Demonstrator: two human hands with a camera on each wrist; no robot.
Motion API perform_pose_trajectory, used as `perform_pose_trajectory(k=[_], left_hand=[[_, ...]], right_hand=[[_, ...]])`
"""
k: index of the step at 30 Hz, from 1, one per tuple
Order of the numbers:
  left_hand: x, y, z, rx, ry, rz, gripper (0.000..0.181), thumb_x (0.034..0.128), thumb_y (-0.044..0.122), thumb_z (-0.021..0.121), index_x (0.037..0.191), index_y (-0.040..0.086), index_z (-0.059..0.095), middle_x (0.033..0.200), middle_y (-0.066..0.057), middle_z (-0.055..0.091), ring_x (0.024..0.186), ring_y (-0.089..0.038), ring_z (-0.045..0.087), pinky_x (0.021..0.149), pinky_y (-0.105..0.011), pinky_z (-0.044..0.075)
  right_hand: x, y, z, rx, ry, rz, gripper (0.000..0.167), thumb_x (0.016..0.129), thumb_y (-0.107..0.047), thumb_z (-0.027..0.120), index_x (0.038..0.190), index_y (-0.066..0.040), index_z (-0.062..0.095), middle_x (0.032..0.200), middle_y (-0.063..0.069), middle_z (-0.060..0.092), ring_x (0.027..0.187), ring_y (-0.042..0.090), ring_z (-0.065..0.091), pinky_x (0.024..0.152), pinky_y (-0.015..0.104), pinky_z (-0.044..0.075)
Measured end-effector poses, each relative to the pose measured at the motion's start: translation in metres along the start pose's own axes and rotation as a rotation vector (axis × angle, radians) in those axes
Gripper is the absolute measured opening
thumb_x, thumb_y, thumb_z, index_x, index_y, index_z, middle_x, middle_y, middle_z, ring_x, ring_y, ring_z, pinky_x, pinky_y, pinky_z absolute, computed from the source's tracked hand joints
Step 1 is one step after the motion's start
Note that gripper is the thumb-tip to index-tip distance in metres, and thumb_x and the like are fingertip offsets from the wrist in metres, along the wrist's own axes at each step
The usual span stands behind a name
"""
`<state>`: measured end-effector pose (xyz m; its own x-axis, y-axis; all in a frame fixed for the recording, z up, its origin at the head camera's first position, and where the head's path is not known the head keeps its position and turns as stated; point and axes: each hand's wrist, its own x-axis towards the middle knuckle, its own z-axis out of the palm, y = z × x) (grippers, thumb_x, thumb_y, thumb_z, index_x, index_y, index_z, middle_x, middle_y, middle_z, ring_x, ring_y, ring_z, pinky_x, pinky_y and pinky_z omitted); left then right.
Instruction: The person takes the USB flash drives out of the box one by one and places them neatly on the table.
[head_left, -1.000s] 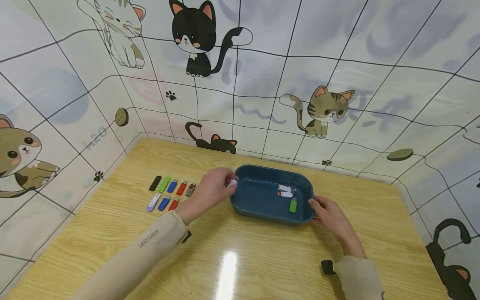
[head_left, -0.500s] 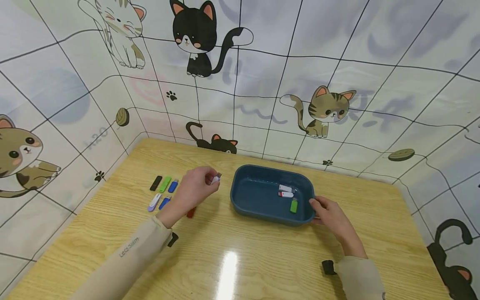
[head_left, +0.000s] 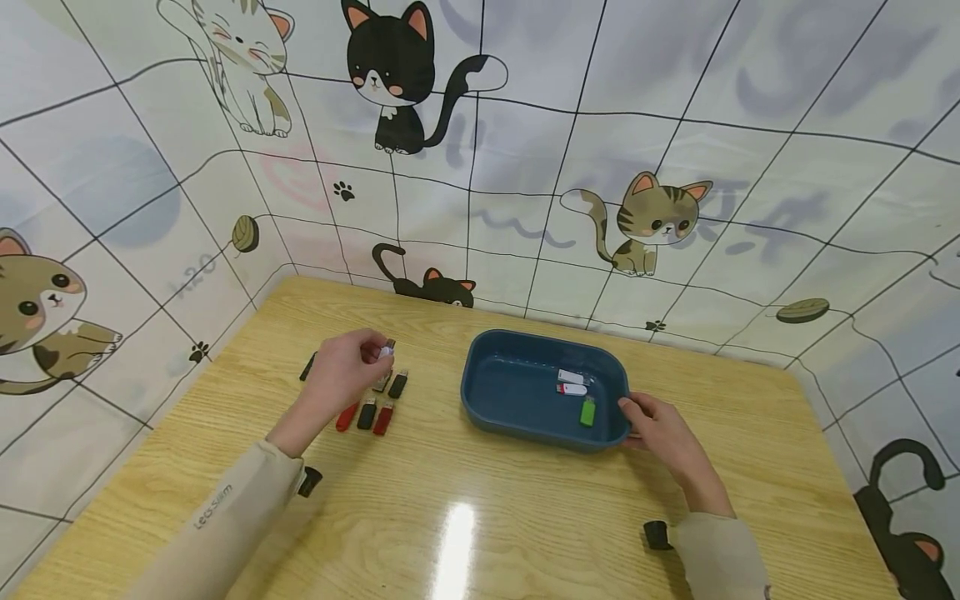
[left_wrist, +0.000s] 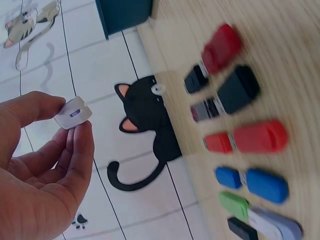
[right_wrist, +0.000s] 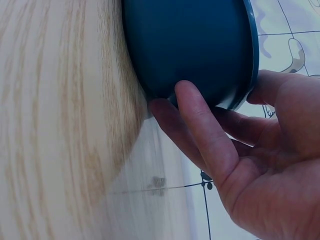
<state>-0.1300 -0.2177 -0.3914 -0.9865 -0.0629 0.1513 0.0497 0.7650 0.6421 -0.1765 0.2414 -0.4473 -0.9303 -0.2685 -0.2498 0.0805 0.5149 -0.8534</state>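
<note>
My left hand (head_left: 341, 377) is raised above the left part of the table and pinches a white USB stick (left_wrist: 74, 114) between thumb and fingertips. Its metal plug points up in the head view. Below the hand lie several USB sticks, among them a dark red one (head_left: 383, 419), a black one (head_left: 367, 414) and a blue one (left_wrist: 266, 185); the hand hides others in the head view. My right hand (head_left: 665, 431) holds the right end of a dark blue tray (head_left: 517, 404), thumb at the rim and fingers against the outer wall (right_wrist: 185, 55).
Inside the tray, towards its right side, lie two white USB sticks (head_left: 572, 389) and a green one (head_left: 587, 412). The wooden table (head_left: 540, 517) meets cat-patterned walls (head_left: 517, 208) at the back and sides. A black wrist-mounted piece (head_left: 656, 535) sits by the right sleeve.
My left hand has moved left from the tray's left rim to above the loose USB sticks, still pinching the white one. The right hand and the tray have stayed in place.
</note>
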Motion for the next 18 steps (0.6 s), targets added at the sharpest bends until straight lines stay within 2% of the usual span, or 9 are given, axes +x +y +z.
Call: perform_pose_trajectory(k=[8, 18], left_hand=[[-0.011, -0.024, -0.017, 0.039, 0.017, -0.023, 0.028, 0.0974, 0.017, 0.068, 0.117, -0.003, 0.072, 0.099, -0.013, 0.074, 0.088, -0.026, 0.068, 0.076, -0.043, 0.055], [-0.02, -0.051, -0.037, 0.098, -0.015, -0.078, 0.03, 0.1014, 0.019, 0.066, 0.12, -0.005, 0.07, 0.104, -0.018, 0.073, 0.091, -0.032, 0.068, 0.077, -0.05, 0.055]], right_hand=[[0.0, 0.001, 0.001, 0.001, 0.009, 0.006, 0.064, 0.113, -0.034, 0.042, 0.155, 0.013, 0.031, 0.147, 0.037, 0.046, 0.122, 0.042, 0.062, 0.087, 0.038, 0.059], [-0.002, -0.001, 0.001, -0.002, 0.012, 0.006, 0.064, 0.113, -0.035, 0.043, 0.155, 0.011, 0.032, 0.149, 0.036, 0.045, 0.125, 0.044, 0.059, 0.089, 0.037, 0.059]])
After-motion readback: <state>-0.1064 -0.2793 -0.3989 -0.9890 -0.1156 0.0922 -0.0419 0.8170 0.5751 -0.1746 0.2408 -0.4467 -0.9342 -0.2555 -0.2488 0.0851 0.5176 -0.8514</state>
